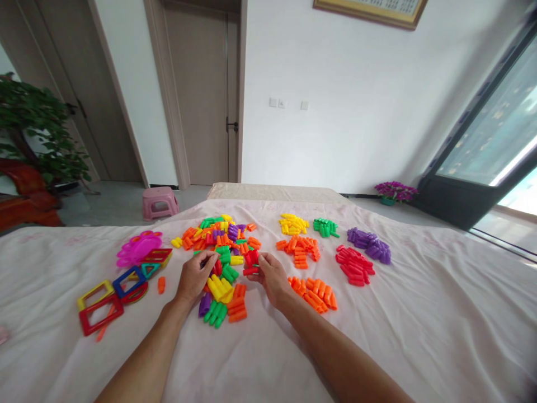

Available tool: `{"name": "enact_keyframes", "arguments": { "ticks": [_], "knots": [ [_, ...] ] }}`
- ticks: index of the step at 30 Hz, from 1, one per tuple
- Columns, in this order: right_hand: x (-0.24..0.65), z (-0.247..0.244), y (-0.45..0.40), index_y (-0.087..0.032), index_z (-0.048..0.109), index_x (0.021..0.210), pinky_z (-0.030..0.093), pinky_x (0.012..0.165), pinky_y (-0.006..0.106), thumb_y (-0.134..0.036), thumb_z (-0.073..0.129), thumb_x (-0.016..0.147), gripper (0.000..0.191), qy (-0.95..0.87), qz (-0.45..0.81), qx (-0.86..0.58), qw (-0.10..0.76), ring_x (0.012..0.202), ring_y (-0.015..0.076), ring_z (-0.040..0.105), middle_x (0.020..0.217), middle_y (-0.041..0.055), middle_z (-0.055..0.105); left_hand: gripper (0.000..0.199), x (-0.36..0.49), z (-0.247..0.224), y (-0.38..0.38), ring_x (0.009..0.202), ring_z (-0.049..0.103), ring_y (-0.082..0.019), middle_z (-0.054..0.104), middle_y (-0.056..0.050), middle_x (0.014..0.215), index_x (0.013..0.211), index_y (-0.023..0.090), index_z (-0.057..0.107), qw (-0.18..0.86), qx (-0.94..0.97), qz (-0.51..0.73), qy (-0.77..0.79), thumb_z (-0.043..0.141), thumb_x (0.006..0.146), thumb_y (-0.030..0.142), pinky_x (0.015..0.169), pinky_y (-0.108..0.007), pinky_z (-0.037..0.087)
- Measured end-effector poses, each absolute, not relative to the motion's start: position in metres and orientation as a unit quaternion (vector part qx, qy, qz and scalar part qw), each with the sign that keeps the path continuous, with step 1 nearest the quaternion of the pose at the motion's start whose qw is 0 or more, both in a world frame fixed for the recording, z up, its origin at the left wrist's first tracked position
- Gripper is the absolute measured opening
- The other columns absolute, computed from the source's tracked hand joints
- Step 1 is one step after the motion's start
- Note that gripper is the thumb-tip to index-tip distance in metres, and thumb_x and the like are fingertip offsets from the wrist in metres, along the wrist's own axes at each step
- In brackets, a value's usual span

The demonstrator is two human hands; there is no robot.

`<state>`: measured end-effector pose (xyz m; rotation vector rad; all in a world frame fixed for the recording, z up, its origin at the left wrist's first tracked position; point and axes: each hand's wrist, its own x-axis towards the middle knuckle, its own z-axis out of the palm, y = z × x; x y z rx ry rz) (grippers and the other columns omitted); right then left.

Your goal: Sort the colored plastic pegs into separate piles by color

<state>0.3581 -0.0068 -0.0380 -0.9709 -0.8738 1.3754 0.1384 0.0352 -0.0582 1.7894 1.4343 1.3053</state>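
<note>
My right hand (272,275) is closed around some red pieces (251,261) above the cloth, right of the mixed pile. At the pile's left front, my left hand (196,275) has its fingers pressed together beside red and green pieces; what they hold is too small to tell. The mixed pile (222,235) has orange, green, yellow, purple and red pieces. Nearer me lie yellow pieces (220,288), green pieces (216,313) and orange pieces (238,303). Single-colour groups lie to the right: yellow (293,224), green (326,227), orange (300,249), red (354,265) and purple (370,244).
Another orange group (316,294) lies beside my right wrist. At the left are a pink flower-shaped tray (136,248), coloured magnetic frames (100,316) and a lone orange piece (161,285). A pink stool (160,202) stands beyond the cloth-covered surface (403,330).
</note>
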Motion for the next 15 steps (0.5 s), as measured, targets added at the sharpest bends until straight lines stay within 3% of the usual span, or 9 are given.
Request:
{"name": "enact_keyframes", "arguments": {
  "ticks": [7,15],
  "knots": [
    [0.358,-0.036,-0.006,-0.02,0.057,0.094,0.057,0.049,0.025,-0.052,0.068,0.078,0.037,-0.419,0.516,-0.466,0.584,0.089,0.0209,0.066,0.094,0.0046,0.063,0.034,0.138,-0.058,0.037,0.089,0.069,-0.021,0.077,-0.004,0.099,0.098,0.02,0.074,0.239,0.661,0.473,0.532,0.056,0.086,0.046,0.082,-0.028,0.051],
    [0.43,-0.005,0.021,-0.018,0.06,0.092,0.058,0.069,0.031,-0.043,0.07,0.075,0.031,-0.465,0.377,-0.482,0.64,0.081,0.0164,0.065,0.088,0.003,0.065,0.041,0.136,-0.058,0.036,0.096,0.069,-0.023,0.077,-0.003,0.1,0.096,0.021,0.074,0.239,0.637,0.454,0.575,0.057,0.084,0.056,0.085,-0.029,0.05]
  ]
}}
